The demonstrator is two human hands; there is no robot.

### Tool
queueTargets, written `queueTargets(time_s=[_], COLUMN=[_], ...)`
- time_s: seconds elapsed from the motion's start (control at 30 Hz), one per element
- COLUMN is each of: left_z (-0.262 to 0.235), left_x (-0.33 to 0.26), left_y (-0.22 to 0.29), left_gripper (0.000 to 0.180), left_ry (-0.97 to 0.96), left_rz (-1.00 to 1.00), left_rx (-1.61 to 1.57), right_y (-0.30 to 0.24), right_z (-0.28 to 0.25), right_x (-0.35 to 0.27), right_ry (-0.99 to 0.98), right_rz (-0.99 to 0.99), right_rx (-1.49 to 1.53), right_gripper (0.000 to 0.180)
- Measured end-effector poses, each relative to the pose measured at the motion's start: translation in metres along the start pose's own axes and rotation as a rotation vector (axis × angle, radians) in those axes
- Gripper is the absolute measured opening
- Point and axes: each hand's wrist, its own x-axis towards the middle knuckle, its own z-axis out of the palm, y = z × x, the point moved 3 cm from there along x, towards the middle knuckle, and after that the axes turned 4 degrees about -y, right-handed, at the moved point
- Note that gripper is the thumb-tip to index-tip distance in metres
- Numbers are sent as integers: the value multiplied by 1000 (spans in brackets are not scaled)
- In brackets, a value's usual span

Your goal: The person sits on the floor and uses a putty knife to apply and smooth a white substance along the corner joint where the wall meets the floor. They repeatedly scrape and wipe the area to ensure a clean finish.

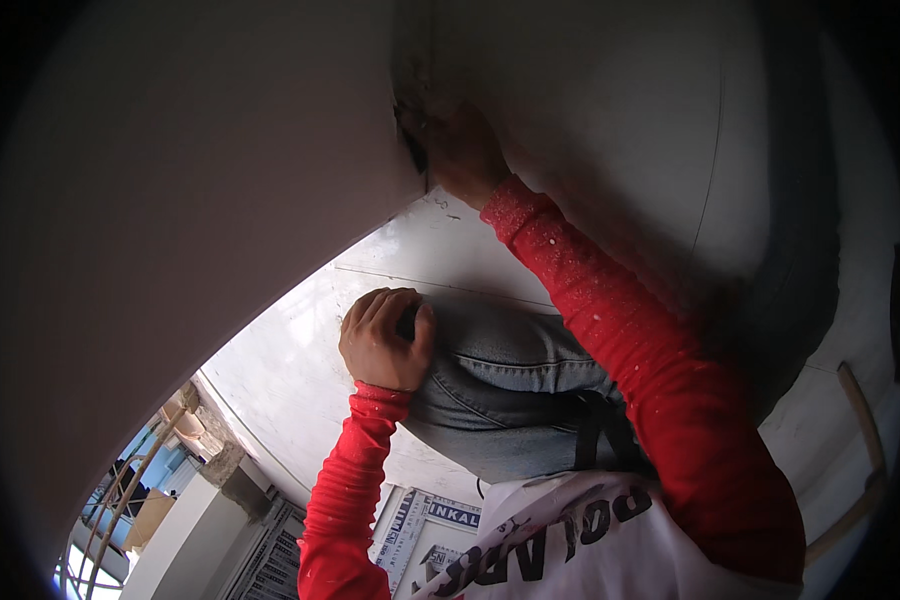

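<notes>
My right hand reaches far forward into the shadow, low against the corner where the pale wall panel meets the floor. Its fingers are closed together beside a dark, ragged gap at the panel's edge. What they hold, if anything, is lost in the dimness. Nearer to me, my left hand rests on my bent knee in blue jeans, fingers draped over it, thumb apart, nothing held.
Glossy white floor tiles with thin dark joints run beneath me. Printed film covers a frame by my shirt. A white ledge, bent rods and a cardboard box stand lower left. A curved pale tube is at right.
</notes>
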Motion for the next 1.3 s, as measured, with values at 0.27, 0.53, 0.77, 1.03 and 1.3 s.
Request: queueTargets(time_s=[0.27, 0.53, 0.77, 1.03, 1.3], left_z=[8, -1, 3, 8, 0], left_x=[-8, -6, -4, -3, -2], left_y=[-6, -5, 2, -3, -3], left_gripper=[15, 17, 16, 15, 16], left_ry=[23, -7, 5, 20, -11], left_rz=[5, 11, -2, 34, 6], left_rx=[-70, 17, -15, -42, 17], right_y=[17, -4, 12, 31, 14], right_z=[-30, 8, -24, -17, 0], right_x=[45, -27, 46, 17, 13], right_ry=[-367, -13, -154, -204, -102], right_rz=[407, 157, 421, 227, 40], right_rx=[-502, -49, -142, -529, -284], right_gripper=[33, 41, 35, 36, 49])
